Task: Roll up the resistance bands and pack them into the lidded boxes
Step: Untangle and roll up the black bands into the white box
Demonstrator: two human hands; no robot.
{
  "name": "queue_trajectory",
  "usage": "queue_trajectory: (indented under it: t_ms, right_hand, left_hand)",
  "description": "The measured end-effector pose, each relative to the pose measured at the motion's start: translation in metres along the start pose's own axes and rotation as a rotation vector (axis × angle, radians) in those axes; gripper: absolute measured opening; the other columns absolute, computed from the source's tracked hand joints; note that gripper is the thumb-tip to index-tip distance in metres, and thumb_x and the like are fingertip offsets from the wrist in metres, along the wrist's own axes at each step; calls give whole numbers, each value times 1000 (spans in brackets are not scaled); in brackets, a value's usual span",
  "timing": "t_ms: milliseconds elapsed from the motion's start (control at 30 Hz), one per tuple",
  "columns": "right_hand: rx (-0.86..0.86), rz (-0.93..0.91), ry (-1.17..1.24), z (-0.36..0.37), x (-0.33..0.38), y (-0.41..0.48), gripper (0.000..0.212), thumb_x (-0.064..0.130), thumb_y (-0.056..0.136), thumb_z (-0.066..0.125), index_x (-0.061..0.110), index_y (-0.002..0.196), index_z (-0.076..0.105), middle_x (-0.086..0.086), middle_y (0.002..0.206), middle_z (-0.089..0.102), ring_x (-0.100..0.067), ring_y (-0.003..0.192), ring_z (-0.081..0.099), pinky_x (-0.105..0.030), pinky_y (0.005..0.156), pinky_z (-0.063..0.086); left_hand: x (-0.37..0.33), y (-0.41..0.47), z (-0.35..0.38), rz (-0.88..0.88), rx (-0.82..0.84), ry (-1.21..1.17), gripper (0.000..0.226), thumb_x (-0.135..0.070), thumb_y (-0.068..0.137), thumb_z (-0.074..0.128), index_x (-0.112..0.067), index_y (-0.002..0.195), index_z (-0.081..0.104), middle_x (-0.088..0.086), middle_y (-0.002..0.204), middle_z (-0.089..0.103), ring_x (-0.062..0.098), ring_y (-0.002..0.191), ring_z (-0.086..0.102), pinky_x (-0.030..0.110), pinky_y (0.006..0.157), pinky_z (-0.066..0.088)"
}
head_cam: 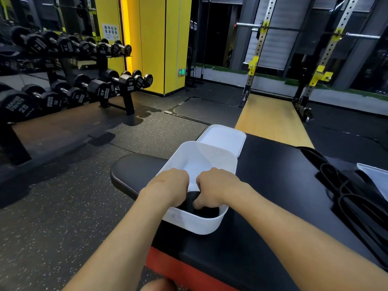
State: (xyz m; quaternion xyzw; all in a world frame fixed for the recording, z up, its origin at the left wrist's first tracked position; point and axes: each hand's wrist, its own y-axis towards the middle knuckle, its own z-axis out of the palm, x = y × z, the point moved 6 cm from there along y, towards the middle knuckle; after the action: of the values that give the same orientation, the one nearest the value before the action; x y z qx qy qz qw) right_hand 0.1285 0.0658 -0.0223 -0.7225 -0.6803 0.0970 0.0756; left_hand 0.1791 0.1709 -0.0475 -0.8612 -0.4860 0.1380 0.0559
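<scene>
item 1. white box (195, 224), lidless, on the black bench (273, 185), just toward 6 o'clock of frame centre. its far half shows bare white floor.

item 2. rolled band (190, 195), black, a coiled roll lying inside the white box at its near end, the 6 o'clock end. only part of the coil shows, between and under the hands.

item 3. left hand (171, 185), reaching into the box from 7 o'clock. knuckles bent, fingers curled down over the 9 o'clock side of the roll and gripping it; the fingertips are hidden inside the box.

item 4. right hand (216, 185), reaching in from 5 o'clock. fingers curled over the 3 o'clock side of the roll, thumb pressed down on the coil's top. the two hands sit close together, not touching.

item 5. lid (224, 137), white, lying on the bench at 12 o'clock of the box, its near edge tucked behind the box's far wall.

item 6. loose bands (346, 196), black, a tangle of loops spread on the bench at 3 o'clock, well apart from the box.

item 7. second lid (375, 177), pale, cut by the frame edge at 3 o'clock, on or beside the loose bands; whether it is a lid or a box cannot be told for certain.

item 8. dumbbell rack (84, 87) at 10 o'clock, yellow pillar (155, 38) at 12, squat rack (258, 59) at 1 to 2 o'clock.
</scene>
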Motion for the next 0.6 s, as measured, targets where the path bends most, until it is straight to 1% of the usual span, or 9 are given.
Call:
queue_trajectory:
  t_ms: [100,133,200,233,300,367,433,500,600]
  right_hand:
    - [-26,4,-26,-2,1,0,38,54,78,74,21,85,56,3,82,59,-14,69,52,-30,58,39]
    - [-39,3,-35,-2,2,-1,39,56,78,73,21,82,54,3,81,58,-14,68,51,-30,57,37]
    - [-58,13,-29,0,-1,-4,42,60,78,69,21,78,52,3,78,59,-15,67,51,-31,57,34]
    - [-65,19,-25,1,-2,-5,43,61,79,67,21,78,52,3,78,59,-16,67,51,-31,59,35]
    - [-71,22,-48,4,-3,-5,44,64,79,63,21,79,54,2,79,60,-17,69,51,-34,72,38]
    - [-58,26,-67,5,-4,-4,44,65,80,62,22,82,53,3,80,60,-17,72,50,-37,82,37]
    - [-44,35,-44,4,-5,-3,43,65,80,63,24,86,52,4,83,59,-16,72,47,-38,82,35]
    - [-36,26,-27,3,-6,-4,42,65,80,64,26,89,50,4,84,58,-15,73,47,-38,83,36]
    - [-21,24,-32,5,-7,-4,41,64,81,62,26,89,49,4,84,58,-15,72,47,-38,83,38]
  left_hand:
    - [-2,-3,-5,-10,-34,14,25,-3,91,56,-15,106,72,2,95,67,26,83,62,34,69,49]
    - [-2,-4,-5,-11,-42,28,26,-2,91,56,-15,107,71,2,95,65,26,82,61,34,69,49]
    - [-3,-4,-4,-13,-53,52,25,0,90,54,-13,106,69,1,86,59,23,76,57,33,67,46]
    - [-2,-4,-4,-15,-60,52,24,0,90,53,-12,103,68,1,82,56,21,72,54,33,65,45]
    - [-3,-3,-6,-25,-71,44,21,0,89,53,-13,100,67,0,80,55,17,66,50,32,63,44]
    - [-3,-3,-7,-31,-77,31,22,-1,89,53,-13,101,67,0,81,56,19,70,53,32,66,46]
    - [-3,-4,-8,-39,-84,17,21,-2,91,52,-13,104,65,0,82,54,23,80,56,33,70,47]
    - [-3,-6,-9,-57,-90,14,16,-3,94,51,-14,103,59,-1,82,49,25,86,54,33,73,45]
    - [-4,-10,-10,-95,-95,33,13,-3,95,52,-14,89,50,0,80,46,25,85,53,33,73,44]
